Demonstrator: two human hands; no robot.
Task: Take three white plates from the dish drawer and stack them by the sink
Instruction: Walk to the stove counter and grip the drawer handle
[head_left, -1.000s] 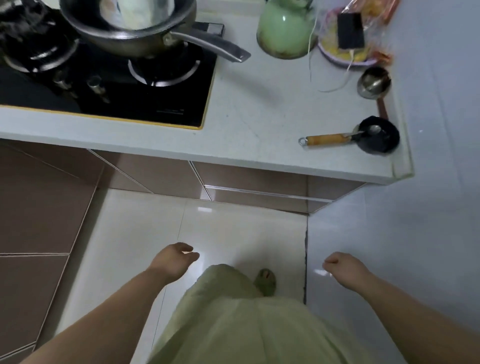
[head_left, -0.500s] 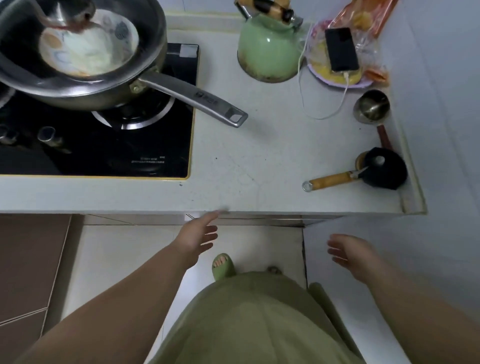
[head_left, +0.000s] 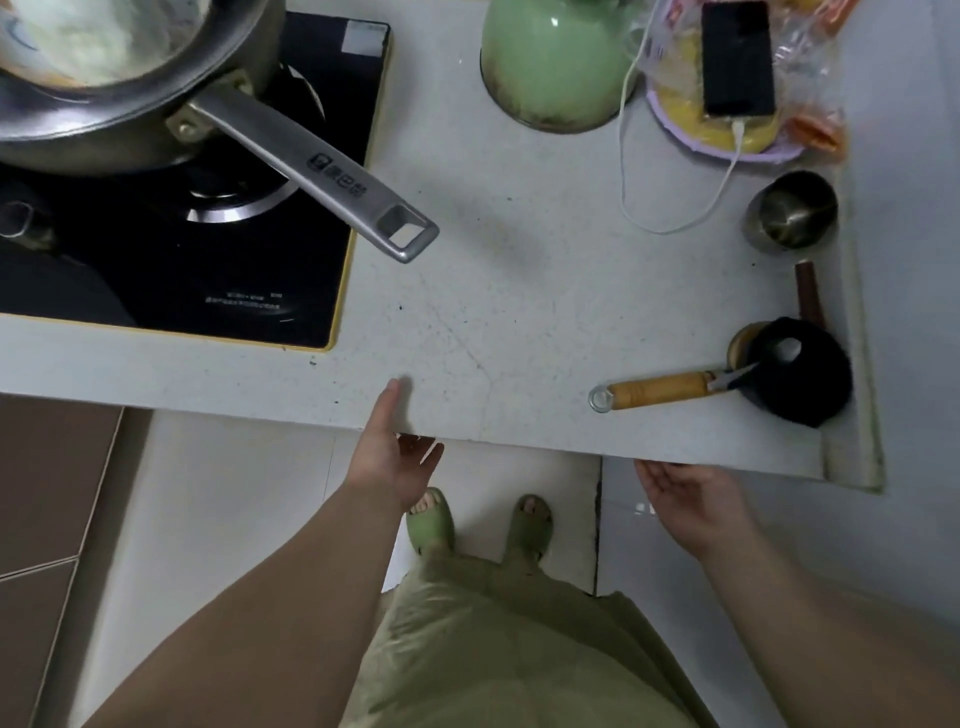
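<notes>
No white plates, dish drawer or sink show in this view. My left hand (head_left: 387, 454) is at the front edge of the white countertop (head_left: 519, 332), thumb lying on top and fingers spread below the edge, holding nothing. My right hand (head_left: 691, 496) is lower right, palm up just under the counter's edge, fingers apart and empty; its fingertips are hidden by the edge. The cabinet fronts under the counter are hidden from here.
A steel pan (head_left: 130, 88) sits on the black hob (head_left: 208, 260), its long handle (head_left: 322, 176) jutting over the counter. Behind stand a green kettle (head_left: 556, 57), a phone (head_left: 737, 57) on a bagged plate, a metal cup (head_left: 792, 208) and a wooden-handled tool (head_left: 660, 389). A wall (head_left: 914, 312) is on the right.
The view has moved closer over the counter. Both hands rose from low over the floor to the counter's front edge; the left thumb now rests on top.
</notes>
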